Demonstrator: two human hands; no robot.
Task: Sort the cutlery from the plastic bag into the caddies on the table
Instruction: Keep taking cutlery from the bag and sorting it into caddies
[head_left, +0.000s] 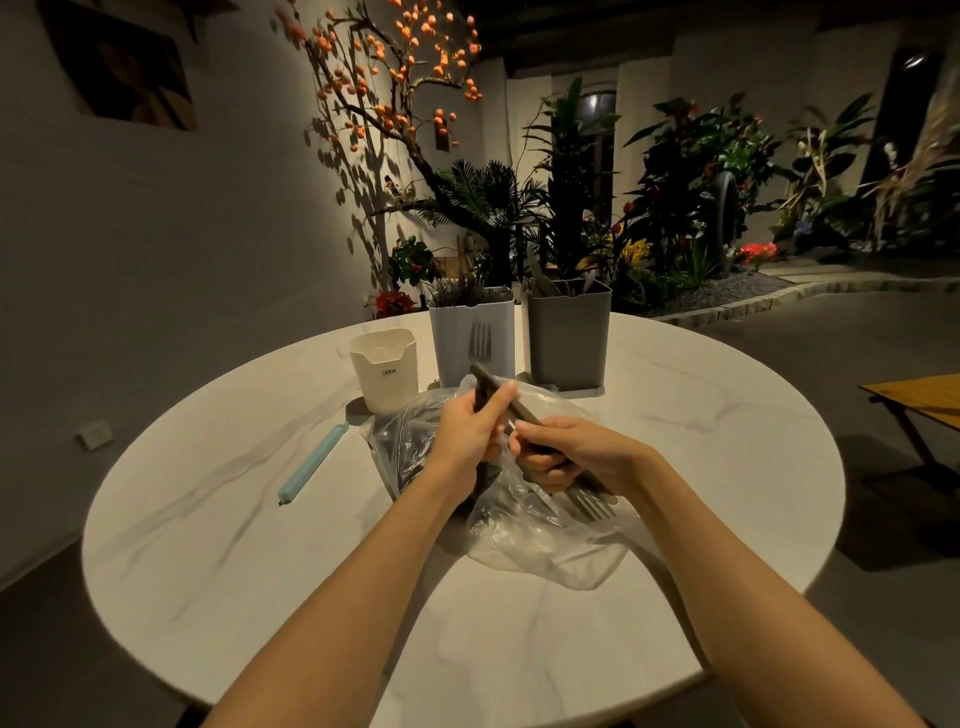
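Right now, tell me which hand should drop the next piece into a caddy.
Probably left. The left hand pinches one dark handle already pointing toward the white caddy. The right hand grips a bundle of forks over the bag.

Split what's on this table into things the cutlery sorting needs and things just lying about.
Needed: plastic bag; forks held by the right hand; a dark utensil in the left hand; white caddy; grey caddy; cream caddy.
Lying about: blue bag clip.

White marbled table (260, 519), pale-blue clip (311, 464), grey caddy (569, 338).
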